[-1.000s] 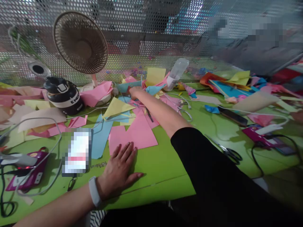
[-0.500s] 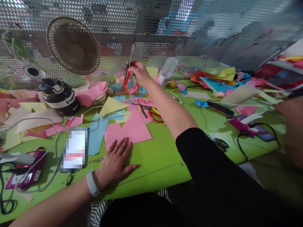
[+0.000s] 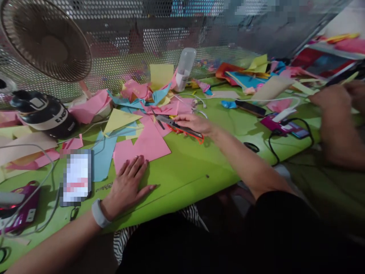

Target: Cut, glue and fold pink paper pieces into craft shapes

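Note:
My left hand (image 3: 129,183) lies flat on the green table (image 3: 185,171), fingers spread, fingertips on the near edge of a pink paper sheet (image 3: 145,146). A white band sits on that wrist. My right hand (image 3: 196,123) is closed around red-handled scissors (image 3: 182,130), low over the table just right of the pink sheet, blades pointing left. A yellow triangle of paper (image 3: 119,118) and blue sheets (image 3: 102,156) lie behind my left hand.
A fan (image 3: 45,40) and a black round device (image 3: 42,114) stand back left. Piles of coloured paper, a white bottle (image 3: 184,68), cables, black scissors (image 3: 251,147) and a phone (image 3: 251,108) crowd the table. Another person's hands (image 3: 333,102) work at the right.
My right hand picked red scissors out of the far paper pile, lifted them, then brought them down toward me beside the pink sheet. My left hand stayed flat.

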Available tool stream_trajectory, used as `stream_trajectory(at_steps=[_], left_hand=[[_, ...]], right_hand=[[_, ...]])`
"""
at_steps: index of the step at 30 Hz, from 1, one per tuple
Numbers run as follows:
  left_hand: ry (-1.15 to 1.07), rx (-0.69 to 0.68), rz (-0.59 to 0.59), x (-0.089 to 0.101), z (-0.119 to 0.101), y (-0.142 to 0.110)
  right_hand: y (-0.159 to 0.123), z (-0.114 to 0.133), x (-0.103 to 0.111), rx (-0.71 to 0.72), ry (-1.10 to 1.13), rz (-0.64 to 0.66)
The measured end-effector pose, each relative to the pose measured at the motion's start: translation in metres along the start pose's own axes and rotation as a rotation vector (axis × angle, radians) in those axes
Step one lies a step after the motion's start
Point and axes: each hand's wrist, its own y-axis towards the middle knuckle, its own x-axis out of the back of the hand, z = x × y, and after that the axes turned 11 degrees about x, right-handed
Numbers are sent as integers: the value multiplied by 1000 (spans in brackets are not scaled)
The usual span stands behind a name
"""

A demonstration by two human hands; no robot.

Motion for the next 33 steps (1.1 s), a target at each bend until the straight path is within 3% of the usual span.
stream_trajectory(at_steps=[5, 11, 17, 21, 33], left_hand=[[-16, -26, -75, -1, 0, 4], [-19, -17, -1, -3, 2, 8], [-17, -5, 22, -3, 3, 8], [-16, -6, 27, -2, 3, 9], [-12, -3, 12, -5, 1, 9]], right_hand=[[-6, -18, 3, -27, -188, 78], [-5, -30, 0, 5, -313, 82], [-7, -25, 7, 133, -793, 166], [-8, -24, 10, 206, -936, 210], [-32, -22, 16, 213, -830, 298]])
